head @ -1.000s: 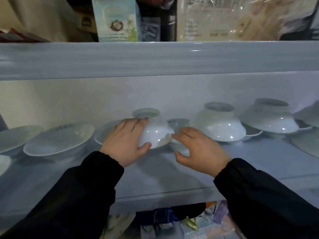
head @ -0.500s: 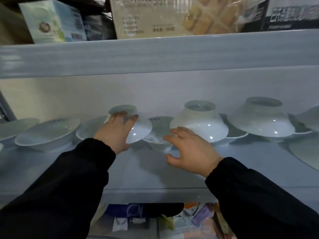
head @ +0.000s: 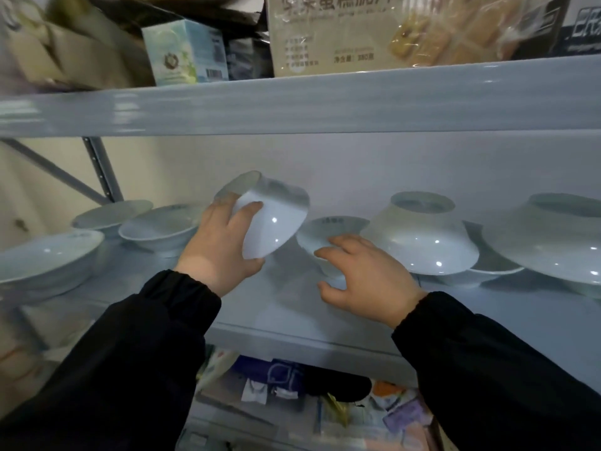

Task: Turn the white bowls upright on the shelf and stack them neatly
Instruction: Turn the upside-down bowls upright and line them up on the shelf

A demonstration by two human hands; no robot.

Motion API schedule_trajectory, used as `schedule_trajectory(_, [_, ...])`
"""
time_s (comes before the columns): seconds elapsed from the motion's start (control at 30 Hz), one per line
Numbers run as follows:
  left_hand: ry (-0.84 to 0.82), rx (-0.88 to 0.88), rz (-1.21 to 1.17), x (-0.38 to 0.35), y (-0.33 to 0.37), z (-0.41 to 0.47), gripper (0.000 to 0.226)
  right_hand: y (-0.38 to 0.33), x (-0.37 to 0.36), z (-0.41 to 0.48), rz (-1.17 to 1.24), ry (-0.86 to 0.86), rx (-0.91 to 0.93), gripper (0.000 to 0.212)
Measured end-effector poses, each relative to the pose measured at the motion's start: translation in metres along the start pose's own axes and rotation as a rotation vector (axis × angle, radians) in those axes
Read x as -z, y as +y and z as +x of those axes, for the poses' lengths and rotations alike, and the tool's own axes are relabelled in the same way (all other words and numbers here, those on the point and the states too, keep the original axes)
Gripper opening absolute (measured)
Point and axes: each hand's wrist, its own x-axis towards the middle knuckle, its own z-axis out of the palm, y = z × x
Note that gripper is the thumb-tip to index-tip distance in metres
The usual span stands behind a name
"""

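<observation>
The left grip (head: 221,255) holds a small white ceramic bowl (head: 276,222) tilted, foot up-left, clear of the pale grey metal shelf (head: 292,307). The right grip (head: 367,281), fingers spread, touches an upright small white bowl (head: 328,227) just beside a larger upside-down white bowl (head: 419,242).

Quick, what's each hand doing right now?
Left hand: grips a tilted white bowl.
Right hand: open, fingers loosely over the upright small bowl, gripping nothing.

The glossy white ceramic bowl (head: 273,222) in the left hand (head: 218,255) gleamed; beneath it, the smooth grey metal shelf (head: 292,314) shone faintly.
</observation>
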Motion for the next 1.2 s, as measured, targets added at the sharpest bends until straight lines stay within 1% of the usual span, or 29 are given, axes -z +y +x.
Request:
schedule_trajectory(0.03, [-0.002,0.024,-0.044,0.005,-0.004,-0.007,0.09,-0.006,-0.001,0.004,0.0,-0.004,0.007,0.068])
schedule_trajectory(0.13, [0.076,0.044,-0.152,0.017,-0.021,-0.023,0.087,-0.027,-0.005,0.018,0.0,-0.006,0.019,0.068])
schedule_trajectory(0.27, [0.053,0.147,-0.255,0.032,-0.048,-0.033,0.083,-0.057,-0.012,0.037,0.011,0.001,0.03,0.07])
schedule_trajectory(0.33, [0.078,0.175,-0.328,0.036,-0.063,-0.038,0.08,-0.071,-0.018,0.047,0.028,0.012,0.039,0.07])
schedule_trajectory(0.5, [0.142,0.338,-0.69,0.041,-0.088,-0.051,0.072,-0.104,-0.032,0.061,0.024,-0.018,0.03,0.071])
schedule_trajectory(0.63, [0.198,0.479,-0.918,0.045,-0.106,-0.059,0.066,-0.122,-0.036,0.068,0.015,-0.041,0.024,0.058])
schedule_trajectory(0.73, [0.229,0.595,-1.233,0.041,-0.122,-0.068,0.059,-0.132,-0.036,0.072,0.003,-0.029,0.016,0.056])
schedule_trajectory(0.8, [0.224,0.682,-1.385,0.039,-0.131,-0.077,0.056,-0.138,-0.036,0.076,0.003,-0.021,0.007,0.055])
schedule_trajectory(0.97, [0.156,0.893,-1.674,0.025,-0.164,-0.096,0.054,-0.153,-0.046,0.084,0.025,-0.028,-0.005,0.055])
schedule_trajectory(1.07, [0.08,0.971,-1.778,0.026,-0.177,-0.105,0.035,-0.162,-0.053,0.088,0.035,-0.037,-0.014,0.055])
schedule_trajectory(1.1, [0.057,0.989,-1.81,0.028,-0.18,-0.107,0.034,-0.165,-0.054,0.089,0.033,-0.041,-0.015,0.055])
schedule_trajectory(1.2, [0.043,1.071,-1.863,0.032,-0.186,-0.11,0.044,-0.174,-0.06,0.093,0.025,-0.042,-0.013,0.055])
